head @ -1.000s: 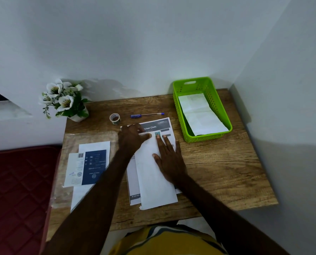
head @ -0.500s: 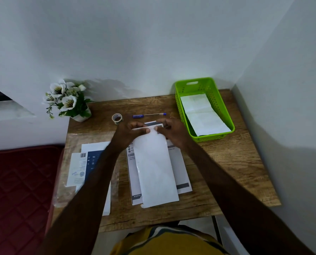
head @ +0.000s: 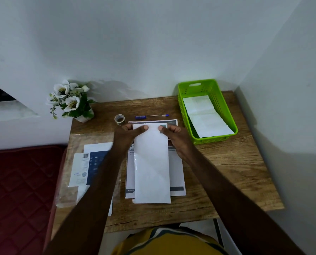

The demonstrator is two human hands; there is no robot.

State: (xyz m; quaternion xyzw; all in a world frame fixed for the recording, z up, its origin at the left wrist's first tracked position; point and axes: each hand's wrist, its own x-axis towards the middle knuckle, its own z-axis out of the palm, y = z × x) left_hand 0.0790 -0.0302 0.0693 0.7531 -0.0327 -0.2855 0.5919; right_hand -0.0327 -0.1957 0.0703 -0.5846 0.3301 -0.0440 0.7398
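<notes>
Wooden desk: left hand, right hand pinch top edge of folded sheet; long fold looks done, drop into green basket yet to come

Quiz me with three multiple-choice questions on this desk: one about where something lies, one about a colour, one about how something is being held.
1. What colour is the basket?
A. green
B. blue
C. white

2. Where does the pen lie?
A. in the basket
B. on the table beside the tape roll
C. on the floor

3. How is the folded white sheet held?
A. lying untouched
B. crumpled in one fist
C. pinched at its far end by the left grip and right grip

Answers:
1 A, its perforated walls are bright green.
2 B, it lies on bare wood, outside the basket.
3 C, each grip's thumb presses on top of the far end.
</notes>
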